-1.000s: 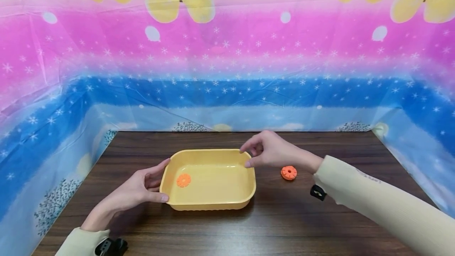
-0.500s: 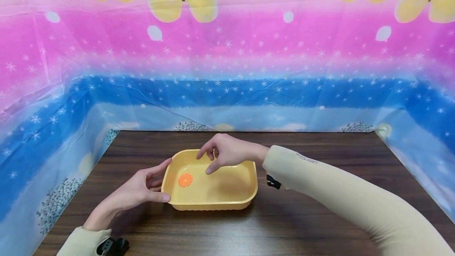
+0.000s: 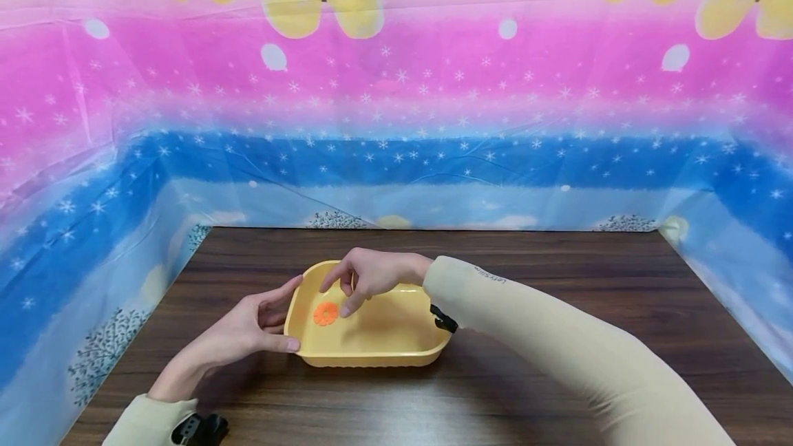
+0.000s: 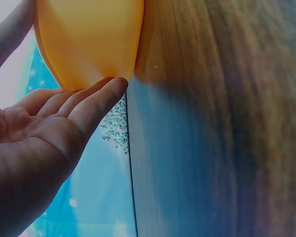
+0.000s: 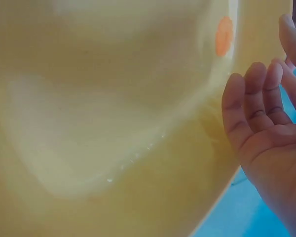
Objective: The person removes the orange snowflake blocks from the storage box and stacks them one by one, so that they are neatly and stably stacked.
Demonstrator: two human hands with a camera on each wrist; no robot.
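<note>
A yellow plastic basin (image 3: 384, 336), oblong with rounded corners, stands on the table. Its left end is held by my left hand (image 3: 235, 327), thumb at the front corner and fingers along the far side. In the left wrist view those fingertips lie against the wall of the basin (image 4: 91, 39). Flat on the basin's floor near the left end lies an orange notched plastic disc (image 3: 325, 314). My right hand (image 3: 370, 272) reaches over the basin with index finger and thumb spread apart beside the disc, holding nothing. The right wrist view shows its other fingers loosely bent.
A dark wood-grain table (image 3: 372, 405) carries the basin. Behind and at both sides hangs a printed cloth (image 3: 427, 171) in pink and blue. The right sleeve (image 3: 526, 315) crosses the table, covering the place where orange discs were seen earlier.
My right hand has moved left from the basin's right rim to beside the orange disc, coming lower. The left hand keeps its hold. Orange discs on the table are now hidden behind the right arm.
</note>
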